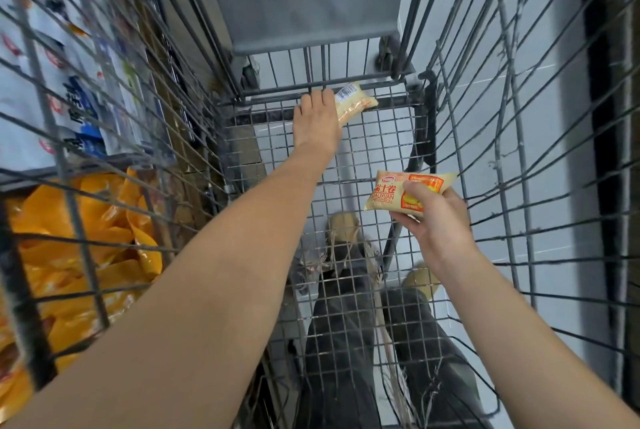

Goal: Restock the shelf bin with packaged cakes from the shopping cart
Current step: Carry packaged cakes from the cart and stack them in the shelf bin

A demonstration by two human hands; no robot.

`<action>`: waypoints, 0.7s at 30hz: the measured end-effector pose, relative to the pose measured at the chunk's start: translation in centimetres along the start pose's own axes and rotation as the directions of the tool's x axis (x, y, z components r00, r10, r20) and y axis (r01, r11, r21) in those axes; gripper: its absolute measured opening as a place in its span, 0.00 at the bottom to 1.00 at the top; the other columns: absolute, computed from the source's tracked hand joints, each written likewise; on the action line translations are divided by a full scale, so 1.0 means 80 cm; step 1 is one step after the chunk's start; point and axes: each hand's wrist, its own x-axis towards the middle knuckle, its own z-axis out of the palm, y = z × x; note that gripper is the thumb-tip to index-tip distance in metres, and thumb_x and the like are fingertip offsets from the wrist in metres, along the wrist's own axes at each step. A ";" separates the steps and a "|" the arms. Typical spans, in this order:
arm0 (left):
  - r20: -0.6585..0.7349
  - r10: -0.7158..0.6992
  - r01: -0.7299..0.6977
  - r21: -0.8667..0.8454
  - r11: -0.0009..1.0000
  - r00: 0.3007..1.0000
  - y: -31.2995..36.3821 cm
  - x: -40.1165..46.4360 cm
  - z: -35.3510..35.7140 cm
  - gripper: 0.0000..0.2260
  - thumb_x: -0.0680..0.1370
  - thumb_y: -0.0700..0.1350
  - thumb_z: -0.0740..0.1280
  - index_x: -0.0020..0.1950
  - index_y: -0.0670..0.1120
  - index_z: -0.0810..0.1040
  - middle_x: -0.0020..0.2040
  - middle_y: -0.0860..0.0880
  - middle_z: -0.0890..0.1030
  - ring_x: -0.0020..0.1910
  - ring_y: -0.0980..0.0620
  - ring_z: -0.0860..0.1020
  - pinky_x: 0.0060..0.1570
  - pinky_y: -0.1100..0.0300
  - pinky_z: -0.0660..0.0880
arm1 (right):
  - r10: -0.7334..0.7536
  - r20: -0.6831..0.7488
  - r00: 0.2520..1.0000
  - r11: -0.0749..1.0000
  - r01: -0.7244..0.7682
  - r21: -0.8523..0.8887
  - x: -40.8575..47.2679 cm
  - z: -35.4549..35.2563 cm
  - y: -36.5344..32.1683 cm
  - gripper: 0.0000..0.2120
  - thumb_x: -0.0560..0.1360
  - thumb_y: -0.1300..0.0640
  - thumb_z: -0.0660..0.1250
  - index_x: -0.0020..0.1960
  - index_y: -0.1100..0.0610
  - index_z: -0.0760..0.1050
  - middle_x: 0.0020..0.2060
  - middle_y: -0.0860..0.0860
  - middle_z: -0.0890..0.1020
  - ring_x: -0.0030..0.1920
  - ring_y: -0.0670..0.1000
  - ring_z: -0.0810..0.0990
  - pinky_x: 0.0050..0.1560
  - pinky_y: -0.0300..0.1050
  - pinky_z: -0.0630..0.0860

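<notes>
I look down into a wire shopping cart (349, 165). My left hand (317, 120) reaches to the cart's far end and grips a pale yellow packaged cake (356, 102) lying against the end wall, barcode side up. My right hand (434, 217) holds a second packaged cake (391, 191), a cream wrapper with orange print, lifted above the cart floor near the right side; thumb on top, fingers curled beneath it.
Left of the cart stands a shelf bin of yellow-orange snack bags (86, 245), with blue and white packages (69, 93) on the shelf above. The cart's grey fold-down flap (304, 3) rises at the far end. My legs and shoes (346, 224) show through the mesh floor.
</notes>
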 end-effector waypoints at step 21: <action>0.534 -0.149 0.453 -0.810 -0.373 0.832 0.048 -0.308 -0.169 0.15 0.80 0.48 0.49 0.44 0.43 0.71 0.27 0.48 0.74 0.20 0.56 0.68 0.20 0.66 0.65 | -0.178 0.197 0.964 0.960 0.214 -0.179 -0.170 -0.019 -0.034 0.06 0.76 0.62 0.66 0.46 0.52 0.72 0.45 0.49 0.81 0.46 0.48 0.81 0.44 0.40 0.79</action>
